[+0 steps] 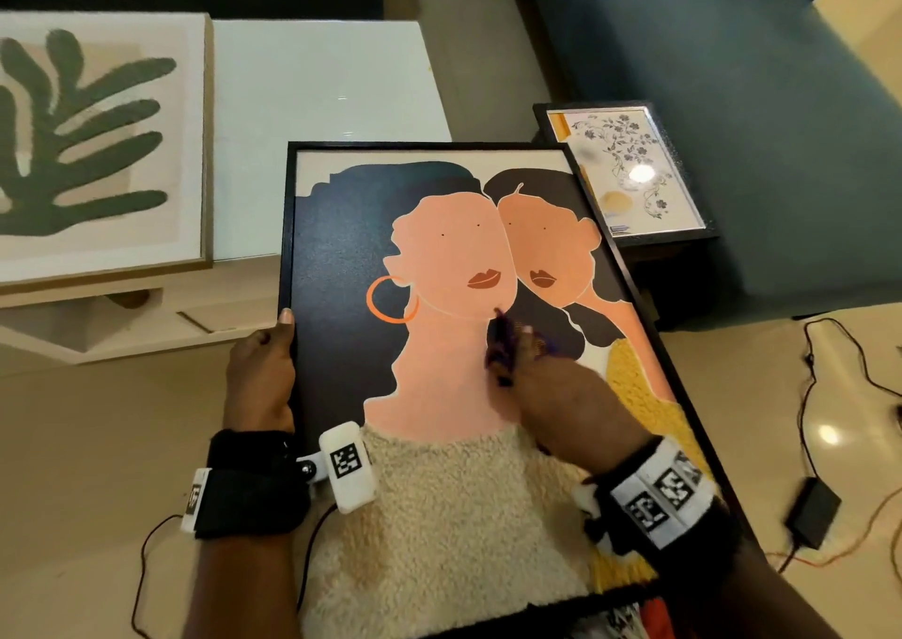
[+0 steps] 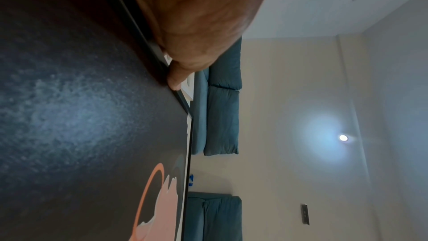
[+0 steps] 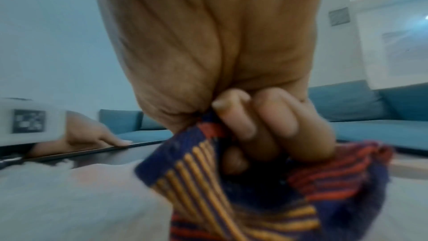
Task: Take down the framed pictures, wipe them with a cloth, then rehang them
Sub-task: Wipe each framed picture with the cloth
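Gripping a bunched striped cloth point(image 3: 231, 190) of navy, orange and red weave, the right hand point(image 1: 561, 394) presses it on the big black-framed print of two faces point(image 1: 439, 257), which lies flat in front of the person. Left hand point(image 1: 261, 375) clamps the frame's left edge w/ thumb on top. Best approach, probably: steady overlapping strokes, frame held still. No readable writing; only coded square markers on the wrist units.

A glossy white low table point(image 1: 322, 101) stands on a beige tiled floor point(image 1: 97, 419). A leaf print in a pale wooden frame point(image 1: 97, 150) lies flat on the table's left part. Right of the table, black cables point(image 1: 830, 370) and a black power adapter point(image 1: 812, 511) lie on the floor.
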